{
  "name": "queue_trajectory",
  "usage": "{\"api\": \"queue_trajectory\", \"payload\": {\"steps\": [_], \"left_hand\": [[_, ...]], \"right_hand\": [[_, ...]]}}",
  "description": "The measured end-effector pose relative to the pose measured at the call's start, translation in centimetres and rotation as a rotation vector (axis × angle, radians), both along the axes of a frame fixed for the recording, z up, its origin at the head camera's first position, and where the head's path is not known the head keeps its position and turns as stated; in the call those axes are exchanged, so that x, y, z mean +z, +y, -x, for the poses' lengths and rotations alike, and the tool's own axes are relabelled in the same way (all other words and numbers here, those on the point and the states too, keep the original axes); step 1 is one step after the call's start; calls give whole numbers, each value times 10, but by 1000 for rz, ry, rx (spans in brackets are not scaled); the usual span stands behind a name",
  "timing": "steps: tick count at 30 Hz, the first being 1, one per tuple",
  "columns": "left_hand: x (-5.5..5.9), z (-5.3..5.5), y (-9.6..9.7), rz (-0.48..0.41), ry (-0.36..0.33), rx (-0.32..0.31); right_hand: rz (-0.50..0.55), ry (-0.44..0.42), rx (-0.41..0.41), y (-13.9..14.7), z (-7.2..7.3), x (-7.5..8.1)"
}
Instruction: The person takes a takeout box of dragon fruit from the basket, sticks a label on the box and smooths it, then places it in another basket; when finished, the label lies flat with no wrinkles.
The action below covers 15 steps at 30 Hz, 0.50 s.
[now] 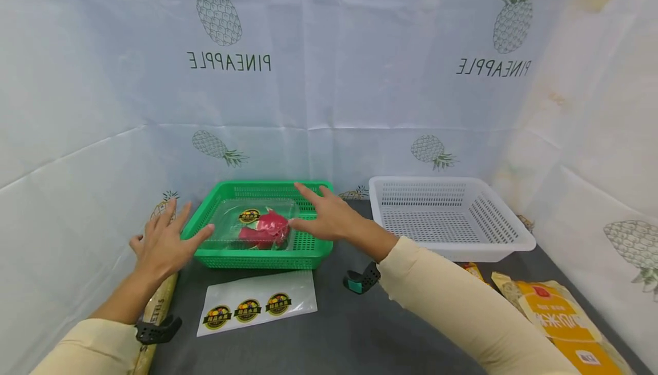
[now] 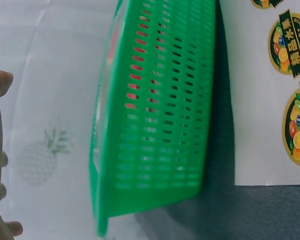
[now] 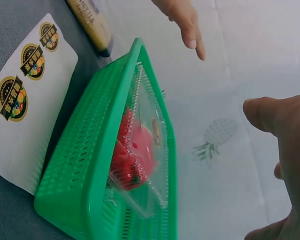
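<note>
In the head view, a clear plastic box (image 1: 226,221) with a round fruit label on its lid sits inside a green basket (image 1: 262,259). Red dragon fruit (image 1: 272,228) shows through the plastic. My left hand (image 1: 163,242) is spread at the basket's left side and holds nothing. Over the basket's right part reaches my right hand (image 1: 329,215), fingers apart and bare of any object. A white sheet with several round stickers (image 1: 257,302) lies in front of the basket. In the right wrist view, the box (image 3: 149,145) leans within the basket (image 3: 75,165).
A white basket (image 1: 426,215) stands to the right. Yellow packaged bags (image 1: 560,318) lie at the front right, and a long yellow pack (image 1: 154,312) lies under my left forearm. White cloth walls (image 1: 319,89) with pineapple prints enclose the dark tabletop (image 1: 308,346).
</note>
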<state>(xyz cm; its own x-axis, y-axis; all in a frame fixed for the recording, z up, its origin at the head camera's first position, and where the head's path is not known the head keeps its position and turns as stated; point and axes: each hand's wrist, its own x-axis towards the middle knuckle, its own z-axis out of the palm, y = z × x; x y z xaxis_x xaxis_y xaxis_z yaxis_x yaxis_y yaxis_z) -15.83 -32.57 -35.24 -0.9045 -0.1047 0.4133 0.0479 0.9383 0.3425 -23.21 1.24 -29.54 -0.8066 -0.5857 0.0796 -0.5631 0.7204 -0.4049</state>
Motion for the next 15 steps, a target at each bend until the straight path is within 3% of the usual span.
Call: {"api": "queue_trajectory", "payload": {"steps": [15], "left_hand": [[37,-8,24,77,2,-4]], "right_hand": [[-77,240,-226,43,-24,25]]}}
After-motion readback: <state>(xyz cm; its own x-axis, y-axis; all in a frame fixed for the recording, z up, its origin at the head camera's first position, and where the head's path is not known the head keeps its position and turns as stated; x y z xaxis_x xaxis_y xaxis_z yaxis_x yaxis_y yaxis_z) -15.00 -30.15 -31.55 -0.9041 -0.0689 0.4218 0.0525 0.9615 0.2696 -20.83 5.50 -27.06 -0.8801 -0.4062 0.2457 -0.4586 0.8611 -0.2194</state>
